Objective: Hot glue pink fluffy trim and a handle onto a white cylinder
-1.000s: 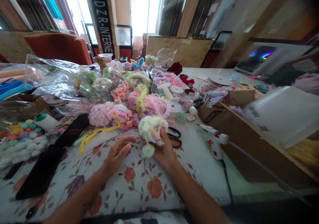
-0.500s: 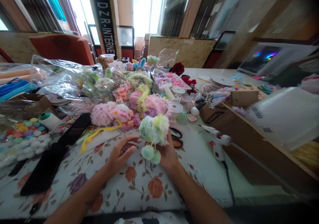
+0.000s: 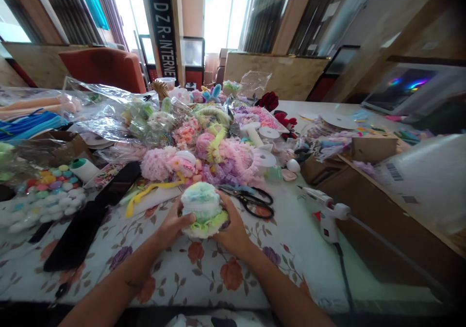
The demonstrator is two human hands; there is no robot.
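Between my two hands is a fluffy pastel plush (image 3: 201,204), round, in mint, white and yellow-green bands. My left hand (image 3: 174,224) grips its left side, thumb pressed on the front. From the right, my right hand (image 3: 233,230) is wrapped round the other side, with some fingers hidden behind it. Black-handled scissors (image 3: 257,203) lie just beyond my right hand on the flowered cloth (image 3: 163,269). The plush's hanging pompoms do not show now.
A heap of pink trims (image 3: 233,159) and wrapped craft pieces fills the table's middle. To the right are a glue gun (image 3: 329,213) with its cord and a cardboard box (image 3: 378,230). A black phone (image 3: 118,184) and a bag of pompoms (image 3: 54,196) lie left.
My left hand has closed on the plush, which only my right hand held before. The plush has turned and come lower and left, uncovering the scissors. The view has shifted slightly.
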